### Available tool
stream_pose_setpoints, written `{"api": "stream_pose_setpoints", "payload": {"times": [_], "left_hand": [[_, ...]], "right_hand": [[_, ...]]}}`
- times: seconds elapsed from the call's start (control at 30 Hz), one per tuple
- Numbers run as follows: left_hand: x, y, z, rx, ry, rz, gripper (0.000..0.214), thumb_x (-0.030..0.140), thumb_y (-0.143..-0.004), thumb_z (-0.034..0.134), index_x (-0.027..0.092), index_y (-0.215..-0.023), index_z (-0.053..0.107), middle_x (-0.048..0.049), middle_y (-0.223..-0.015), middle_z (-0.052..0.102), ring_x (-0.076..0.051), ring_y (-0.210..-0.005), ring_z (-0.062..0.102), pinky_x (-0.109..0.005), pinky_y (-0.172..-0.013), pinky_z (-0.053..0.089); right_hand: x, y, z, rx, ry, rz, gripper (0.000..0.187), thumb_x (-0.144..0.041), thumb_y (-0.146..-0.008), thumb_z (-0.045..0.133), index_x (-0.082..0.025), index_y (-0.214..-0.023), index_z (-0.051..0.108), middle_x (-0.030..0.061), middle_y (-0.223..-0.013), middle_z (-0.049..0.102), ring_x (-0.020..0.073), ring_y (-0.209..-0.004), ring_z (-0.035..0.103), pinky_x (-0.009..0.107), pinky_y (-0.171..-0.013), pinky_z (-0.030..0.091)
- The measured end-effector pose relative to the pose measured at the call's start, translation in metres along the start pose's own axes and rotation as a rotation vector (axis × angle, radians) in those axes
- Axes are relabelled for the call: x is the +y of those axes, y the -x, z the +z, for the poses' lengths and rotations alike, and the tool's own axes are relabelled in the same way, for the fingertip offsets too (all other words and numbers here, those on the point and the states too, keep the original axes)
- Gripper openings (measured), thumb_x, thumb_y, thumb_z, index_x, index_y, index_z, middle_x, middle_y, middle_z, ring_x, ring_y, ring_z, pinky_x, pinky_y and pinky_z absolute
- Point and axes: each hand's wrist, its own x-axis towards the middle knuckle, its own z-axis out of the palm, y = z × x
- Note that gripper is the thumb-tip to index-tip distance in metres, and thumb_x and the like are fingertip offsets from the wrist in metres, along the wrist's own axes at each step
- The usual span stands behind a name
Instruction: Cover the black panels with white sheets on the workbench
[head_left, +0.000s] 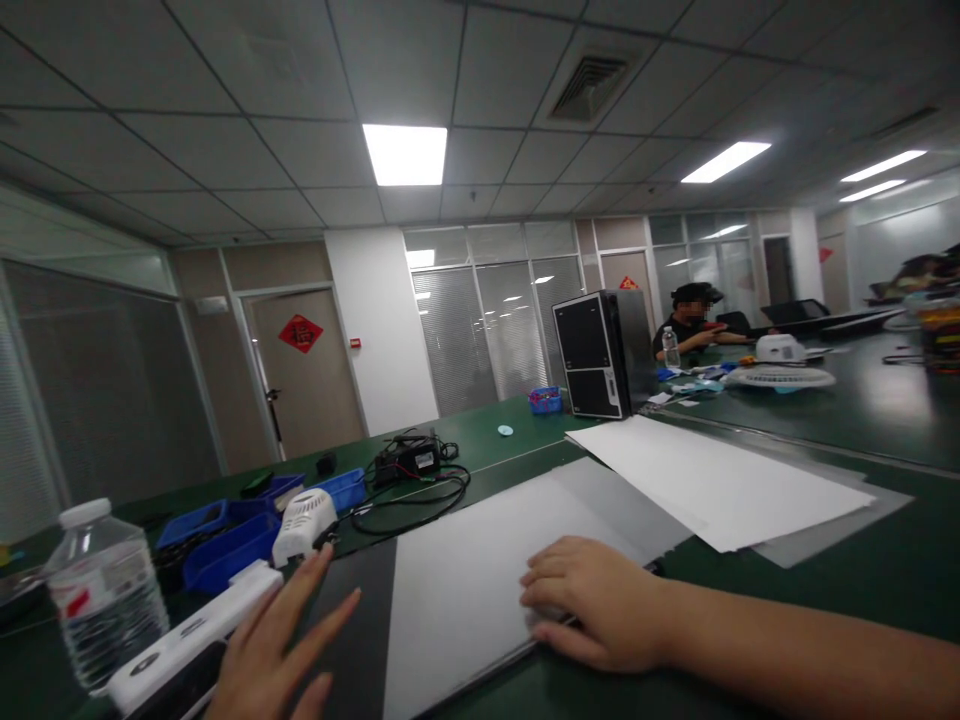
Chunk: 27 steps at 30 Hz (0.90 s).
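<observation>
My right hand (592, 600) lies on a white sheet (465, 570) on the green table (862, 580), its fingers curled down and pressing on the paper. My left hand (274, 645) hovers at the lower left with fingers spread, over the dark mat (360, 620) under the sheet and beside a white device (187, 640). It holds nothing. A second white sheet (712, 475) rests on a grey mat to the right.
A water bottle (101, 590) stands at the far left. Blue trays (225, 545), a small white fan (304, 520) and black cables with a charger (409, 470) lie behind. A black computer case (600, 350) stands further back. A seated person (686, 325) works at the far end.
</observation>
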Motion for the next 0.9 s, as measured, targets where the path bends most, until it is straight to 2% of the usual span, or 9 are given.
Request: {"api": "stream_pose_setpoints", "payload": {"times": [0.07,0.13,0.2,0.27,0.4,0.5,0.7,0.9], "left_hand": [[-0.003,-0.008,0.004,0.038,-0.060,-0.129,0.048,0.055,-0.091,0.039,0.034,-0.124,0.066,0.0046,-0.158,0.039,-0.030,-0.146,0.031,-0.049,-0.122,0.021],[-0.007,-0.012,0.008,-0.040,-0.103,-0.343,0.055,0.053,-0.091,0.033,0.025,-0.124,0.067,-0.0054,-0.153,0.047,-0.031,-0.141,0.041,-0.049,-0.118,0.029],[-0.010,-0.012,0.011,-0.141,-0.140,-0.486,0.063,0.053,-0.089,0.032,0.015,-0.130,0.063,-0.0144,-0.150,0.050,-0.034,-0.138,0.046,-0.052,-0.116,0.031],[-0.007,-0.010,0.010,-0.210,-0.112,-0.538,0.070,0.054,-0.090,0.030,0.009,-0.137,0.055,-0.0176,-0.149,0.050,-0.033,-0.139,0.045,-0.051,-0.117,0.029],[0.010,-0.007,0.000,-0.302,0.048,-0.490,0.073,0.058,-0.090,0.028,0.013,-0.145,0.048,-0.0094,-0.153,0.045,-0.025,-0.143,0.039,-0.044,-0.120,0.024],[0.020,-0.007,-0.007,-0.336,0.099,-0.482,0.075,0.060,-0.089,0.029,0.014,-0.146,0.046,-0.0074,-0.157,0.038,-0.025,-0.145,0.035,-0.044,-0.120,0.022],[0.017,-0.004,-0.003,-0.403,0.096,-0.353,0.072,0.061,-0.082,0.050,0.022,-0.142,0.053,-0.0045,-0.159,0.033,-0.030,-0.144,0.036,-0.047,-0.120,0.024],[0.010,0.000,0.009,-0.398,0.052,-0.317,0.067,0.059,-0.081,0.053,0.025,-0.137,0.058,-0.0049,-0.155,0.038,-0.032,-0.145,0.032,-0.052,-0.120,0.020]], "right_hand": [[0.010,0.002,0.000,0.019,0.035,0.145,0.037,-0.043,-0.095,0.044,-0.018,-0.104,0.069,0.0100,-0.097,0.070,0.0220,-0.096,0.062,0.036,-0.091,0.043],[0.016,0.003,0.000,-0.018,0.062,0.256,0.039,-0.044,-0.097,0.041,-0.017,-0.099,0.070,0.0112,-0.094,0.070,0.0237,-0.095,0.063,0.038,-0.090,0.043],[0.017,0.003,0.000,-0.056,0.045,0.279,0.041,-0.045,-0.097,0.041,-0.017,-0.100,0.070,0.0116,-0.098,0.070,0.0249,-0.097,0.063,0.040,-0.090,0.044],[0.011,0.003,0.000,-0.063,-0.005,0.253,0.042,-0.048,-0.097,0.041,-0.019,-0.110,0.069,0.0116,-0.111,0.069,0.0260,-0.106,0.062,0.041,-0.095,0.045],[-0.008,0.002,0.000,-0.072,-0.102,0.189,0.049,-0.051,-0.095,0.045,-0.022,-0.132,0.060,0.0127,-0.135,0.059,0.0289,-0.124,0.054,0.046,-0.106,0.041],[-0.016,0.001,0.001,-0.094,-0.141,0.155,0.055,-0.051,-0.092,0.049,-0.021,-0.138,0.055,0.0145,-0.140,0.055,0.0307,-0.130,0.050,0.048,-0.109,0.038],[-0.014,0.002,0.001,-0.122,-0.141,0.146,0.061,-0.053,-0.090,0.052,-0.021,-0.143,0.051,0.0162,-0.146,0.049,0.0344,-0.133,0.046,0.053,-0.111,0.034],[-0.014,0.003,-0.006,-0.153,-0.224,0.070,0.061,-0.054,-0.091,0.052,-0.025,-0.145,0.048,0.0119,-0.149,0.046,0.0309,-0.137,0.042,0.049,-0.113,0.033]]}}
